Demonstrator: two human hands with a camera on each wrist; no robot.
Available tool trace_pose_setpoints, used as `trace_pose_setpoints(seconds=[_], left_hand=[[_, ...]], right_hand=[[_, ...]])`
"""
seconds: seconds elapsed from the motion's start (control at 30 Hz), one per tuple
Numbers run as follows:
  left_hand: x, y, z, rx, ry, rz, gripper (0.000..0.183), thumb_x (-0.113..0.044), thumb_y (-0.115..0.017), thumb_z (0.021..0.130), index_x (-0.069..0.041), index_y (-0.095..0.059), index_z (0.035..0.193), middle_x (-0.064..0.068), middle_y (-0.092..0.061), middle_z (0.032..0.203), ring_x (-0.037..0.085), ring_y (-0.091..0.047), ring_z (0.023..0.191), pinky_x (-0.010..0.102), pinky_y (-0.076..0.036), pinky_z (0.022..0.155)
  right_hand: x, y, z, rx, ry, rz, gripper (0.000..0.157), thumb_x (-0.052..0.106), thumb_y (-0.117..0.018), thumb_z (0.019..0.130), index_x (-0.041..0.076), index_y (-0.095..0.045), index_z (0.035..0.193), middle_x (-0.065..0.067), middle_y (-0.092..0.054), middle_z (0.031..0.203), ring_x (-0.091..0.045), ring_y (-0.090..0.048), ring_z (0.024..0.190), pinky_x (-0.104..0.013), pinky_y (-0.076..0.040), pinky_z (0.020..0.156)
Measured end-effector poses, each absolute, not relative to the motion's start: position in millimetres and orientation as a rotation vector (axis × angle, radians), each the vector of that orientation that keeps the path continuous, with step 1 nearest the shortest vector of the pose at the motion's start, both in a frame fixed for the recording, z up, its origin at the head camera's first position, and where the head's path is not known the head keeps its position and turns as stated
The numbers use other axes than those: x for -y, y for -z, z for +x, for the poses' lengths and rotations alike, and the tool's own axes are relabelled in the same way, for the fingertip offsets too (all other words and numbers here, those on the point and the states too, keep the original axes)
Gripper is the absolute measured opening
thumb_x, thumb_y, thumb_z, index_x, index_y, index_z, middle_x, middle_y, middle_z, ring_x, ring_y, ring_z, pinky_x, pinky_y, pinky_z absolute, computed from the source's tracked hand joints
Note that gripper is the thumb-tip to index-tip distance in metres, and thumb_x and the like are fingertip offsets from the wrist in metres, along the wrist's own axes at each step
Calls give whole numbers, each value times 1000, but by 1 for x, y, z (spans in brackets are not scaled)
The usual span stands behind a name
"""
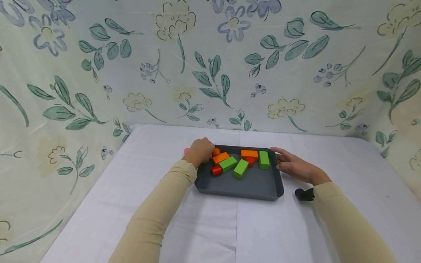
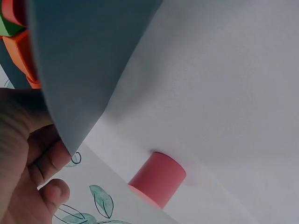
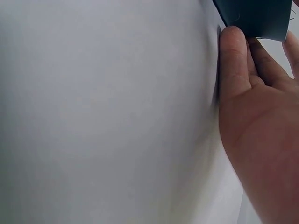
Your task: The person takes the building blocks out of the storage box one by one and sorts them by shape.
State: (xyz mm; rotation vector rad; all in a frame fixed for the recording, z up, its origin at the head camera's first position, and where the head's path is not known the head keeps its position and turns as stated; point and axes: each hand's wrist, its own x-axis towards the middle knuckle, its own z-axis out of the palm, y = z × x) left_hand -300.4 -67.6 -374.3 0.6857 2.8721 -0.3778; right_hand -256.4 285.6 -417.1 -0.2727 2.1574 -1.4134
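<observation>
A dark grey tray (image 1: 243, 186) holds several toy blocks, among them a green block (image 1: 241, 169), an orange block (image 1: 249, 154) and a red cylinder (image 1: 216, 170). My left hand (image 1: 201, 149) grips its left wall near the far corner; the left wrist view shows fingers curled against the tray's outer side (image 2: 88, 70). At the opposite side, my right hand (image 1: 297, 168) touches the far right corner with fairly straight fingers. In the right wrist view its thumb (image 3: 233, 60) lies at the tray's outer wall (image 3: 257, 18), and other fingertips are partly hidden behind it.
A pink cylinder (image 2: 158, 179) lies outside the tray, just beyond my left hand. White cloth (image 1: 210, 233) covers the table. A black object (image 1: 304, 194) shows by my right wrist. Behind the table hangs a floral-patterned curtain (image 1: 210, 73).
</observation>
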Motion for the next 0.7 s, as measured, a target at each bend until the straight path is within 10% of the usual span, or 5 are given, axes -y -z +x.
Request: trace_pose_setpoints(seconds=[0.7], left_hand=[[76,376,-303,-2902,210,703,16,-18,-63,93,-15,-73,106,2,-66,96,21,-55,91,33,-54,85]], right_hand=[[-285,417,-254,-2150,1445,-262,81,10,-48,96,21,-1,160,-21,2,167,-46,-7,153,-62,-7,122]])
